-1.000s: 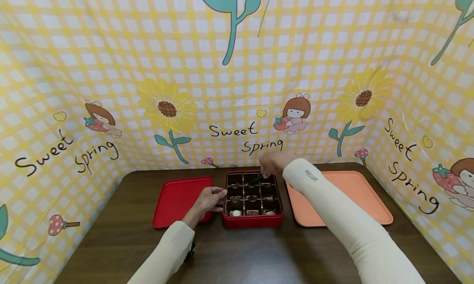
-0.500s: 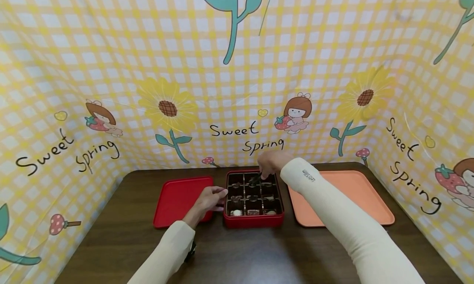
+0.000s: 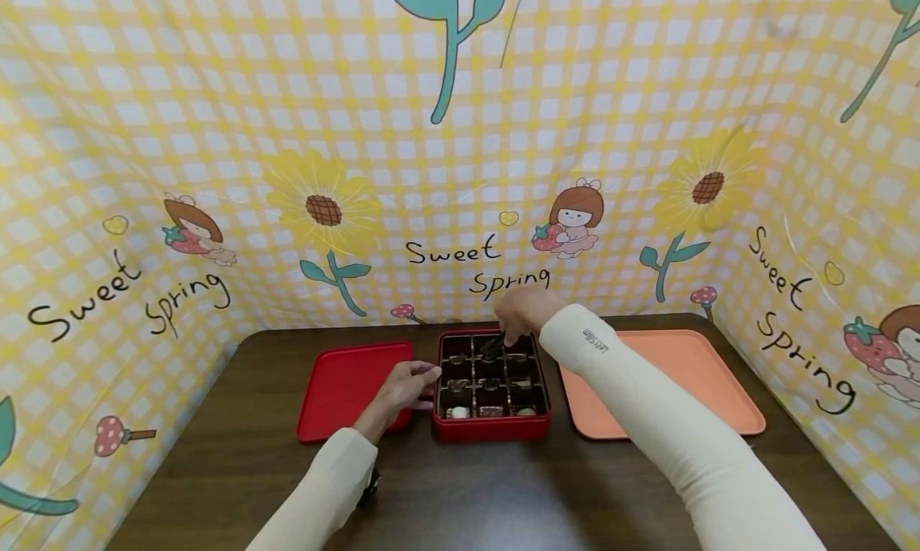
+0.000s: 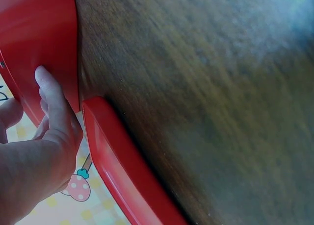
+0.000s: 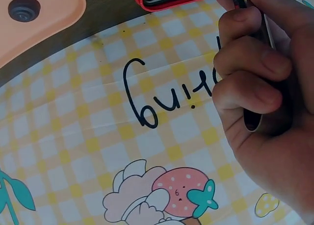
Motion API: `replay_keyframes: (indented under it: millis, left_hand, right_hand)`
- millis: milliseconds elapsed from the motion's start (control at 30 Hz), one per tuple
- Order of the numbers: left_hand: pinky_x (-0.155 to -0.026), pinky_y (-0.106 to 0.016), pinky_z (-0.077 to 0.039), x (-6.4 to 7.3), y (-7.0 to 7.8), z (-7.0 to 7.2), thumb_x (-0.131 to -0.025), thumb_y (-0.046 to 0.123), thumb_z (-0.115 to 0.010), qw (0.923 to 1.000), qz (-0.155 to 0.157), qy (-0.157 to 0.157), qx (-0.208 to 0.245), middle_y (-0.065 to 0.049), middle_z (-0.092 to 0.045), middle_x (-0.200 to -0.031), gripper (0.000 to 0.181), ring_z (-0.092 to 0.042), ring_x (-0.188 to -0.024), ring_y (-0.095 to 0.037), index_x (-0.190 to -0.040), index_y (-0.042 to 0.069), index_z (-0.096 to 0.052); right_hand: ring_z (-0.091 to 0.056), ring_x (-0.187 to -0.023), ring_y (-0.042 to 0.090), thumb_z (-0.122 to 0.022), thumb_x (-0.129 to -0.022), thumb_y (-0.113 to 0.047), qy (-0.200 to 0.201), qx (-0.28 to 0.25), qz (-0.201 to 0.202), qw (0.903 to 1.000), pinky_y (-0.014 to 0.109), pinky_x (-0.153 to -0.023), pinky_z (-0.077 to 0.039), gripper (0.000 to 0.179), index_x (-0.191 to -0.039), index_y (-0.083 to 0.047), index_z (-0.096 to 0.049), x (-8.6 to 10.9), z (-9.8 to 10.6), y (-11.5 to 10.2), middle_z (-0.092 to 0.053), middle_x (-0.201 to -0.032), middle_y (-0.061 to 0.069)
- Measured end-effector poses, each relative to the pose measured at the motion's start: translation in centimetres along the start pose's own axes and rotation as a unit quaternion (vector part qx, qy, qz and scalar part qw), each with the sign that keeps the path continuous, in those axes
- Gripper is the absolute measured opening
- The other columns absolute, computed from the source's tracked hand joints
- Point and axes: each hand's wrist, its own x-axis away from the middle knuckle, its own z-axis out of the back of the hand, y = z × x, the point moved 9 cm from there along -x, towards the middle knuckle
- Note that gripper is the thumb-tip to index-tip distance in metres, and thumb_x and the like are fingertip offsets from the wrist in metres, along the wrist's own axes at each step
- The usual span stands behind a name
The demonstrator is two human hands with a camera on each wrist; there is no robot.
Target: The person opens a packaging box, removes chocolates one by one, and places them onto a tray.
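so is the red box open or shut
The red box is open: the head view shows dividers and a pale piece inside.

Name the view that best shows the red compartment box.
The head view: it shows the red compartment box nearly whole, with its compartments. Left wrist shows an outer wall, cropped; right wrist, a cropped corner.

Dark wood-grain table (image 3: 230,463), rounded back corners. Yellow-and-white checked cloth (image 3: 446,164) hangs behind table, wraps round its left and right sides too, kinda wrinkly. Two big sunflowers (image 3: 323,212) printed up near table's back corners, "Sweet Spring" lettering (image 3: 453,251) between, pretty cute tbh. Soft pale glare (image 3: 496,503) on table's near part.
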Motion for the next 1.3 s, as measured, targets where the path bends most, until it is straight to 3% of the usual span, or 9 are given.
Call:
replay_keyframes:
  millis: [100,267,433,900,1067,1300]
  left_hand:
    - [-0.069,-0.037,-0.063,0.0,0.0,0.0,-0.101,0.02,-0.06,1.0,0.001,0.0,-0.001,-0.018,-0.065,-0.11,0.038,-0.066,-0.089,-0.026,-0.13,-0.004,-0.059]
    - [-0.069,-0.037,-0.063,0.0,0.0,0.0,-0.101,0.02,-0.061,1.0,0.004,0.002,-0.003,-0.017,-0.065,-0.111,0.037,-0.066,-0.088,-0.025,-0.129,-0.003,-0.06]
    - [-0.07,-0.039,-0.063,0.1,0.0,-0.1,-0.101,0.021,-0.06,1.0,0.002,0.001,-0.004,-0.018,-0.065,-0.111,0.038,-0.067,-0.088,-0.025,-0.13,-0.004,-0.06]
    - [-0.07,-0.037,-0.063,0.0,0.0,-0.1,-0.101,0.021,-0.06,1.0,-0.003,0.003,-0.006,-0.018,-0.065,-0.111,0.039,-0.067,-0.087,-0.024,-0.13,-0.004,-0.059]
    - [-0.07,-0.038,-0.063,0.1,0.0,-0.1,-0.101,0.021,-0.06,1.0,-0.006,0.004,-0.006,-0.018,-0.066,-0.11,0.039,-0.066,-0.086,-0.023,-0.13,-0.004,-0.059]
    - [-0.07,-0.038,-0.063,0.2,0.0,0.0,-0.101,0.022,-0.06,0.9999,-0.007,0.005,-0.009,-0.019,-0.065,-0.113,0.039,-0.067,-0.088,-0.024,-0.131,-0.004,-0.059]
  right_hand:
    - [-0.055,-0.069,0.013,-0.072,-0.093,-0.032,0.008,0.002,-0.003,1.0,0.032,-0.068,-0.048,0.012,-0.095,-0.021,-0.068,0.1,0.0,-0.2,-0.066,-0.081,-0.002]
    - [-0.053,-0.062,0.012,-0.073,-0.092,-0.034,0.011,0.003,-0.033,0.9994,0.031,-0.062,-0.047,0.019,-0.081,-0.019,-0.068,-0.3,-0.4,-0.1,-0.06,-0.069,-0.003]
    - [-0.056,-0.063,0.012,-0.074,-0.091,-0.034,-0.002,-0.003,-0.052,0.9986,0.032,-0.061,-0.048,0.019,-0.081,-0.019,-0.069,-1.1,-1.1,0.0,-0.063,-0.074,-0.002]
    - [-0.05,-0.057,0.011,-0.072,-0.093,-0.032,-0.02,-0.026,-0.057,0.9979,0.031,-0.061,-0.047,0.015,-0.083,-0.021,-0.068,-1.8,-1.8,0.5,-0.057,-0.068,-0.004]
    - [-0.049,-0.057,0.013,-0.071,-0.094,-0.029,-0.023,-0.037,-0.048,0.9979,0.033,-0.064,-0.046,0.009,-0.088,-0.022,-0.071,-2.0,-2.1,0.5,-0.055,-0.061,-0.004]
    - [-0.05,-0.062,0.014,-0.071,-0.094,-0.028,-0.019,-0.05,-0.02,0.9984,0.033,-0.065,-0.043,0.007,-0.091,-0.021,-0.071,-1.2,-1.7,0.2,-0.056,-0.065,-0.003]
